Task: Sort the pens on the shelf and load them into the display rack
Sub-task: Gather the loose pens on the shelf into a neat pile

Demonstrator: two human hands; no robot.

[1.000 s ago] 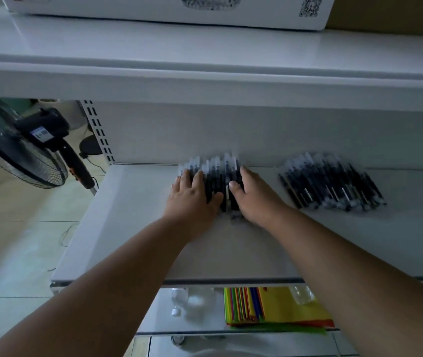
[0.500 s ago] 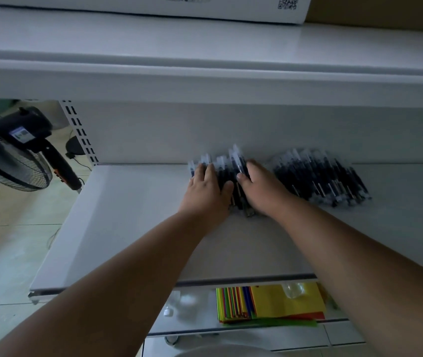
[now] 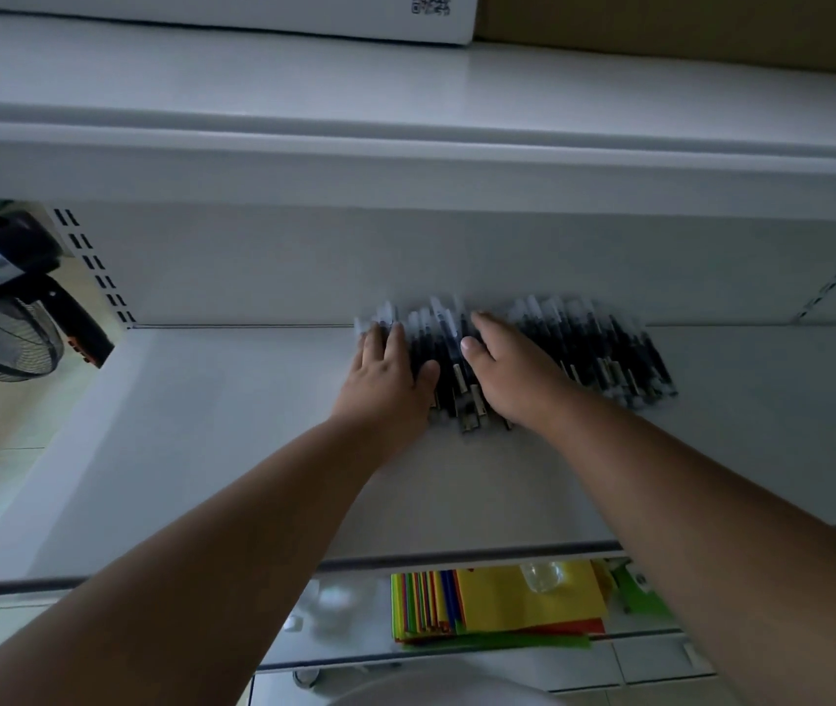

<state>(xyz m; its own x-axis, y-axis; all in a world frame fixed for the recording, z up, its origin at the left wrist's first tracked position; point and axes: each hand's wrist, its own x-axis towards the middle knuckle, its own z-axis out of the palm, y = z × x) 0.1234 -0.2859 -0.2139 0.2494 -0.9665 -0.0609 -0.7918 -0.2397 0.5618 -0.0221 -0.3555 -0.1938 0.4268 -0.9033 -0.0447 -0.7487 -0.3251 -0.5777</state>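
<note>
Pens: black barrels, clear caps, silvery clips; frame is motion-blurred so finer detail is unreadable. Two groups on the white shelf point(image 3: 212, 450), at the back against the rear panel. Left batch of pens point(image 3: 443, 359) sits between both hands; right pile of pens point(image 3: 604, 349) lies just beside it, fanned out, and the two look to be touching, though blur makes that uncertain.

Left hand point(image 3: 390, 379): palm down, fingers straight, lying on the batch's left edge, thumb out against the barrels. Right hand point(image 3: 512, 374): flat, fingers extended, laid over the batch's right side.

Lower shelf point(image 3: 650, 649): stack of coloured paper point(image 3: 497, 603). Upper shelf: white box point(image 3: 303, 12).
</note>
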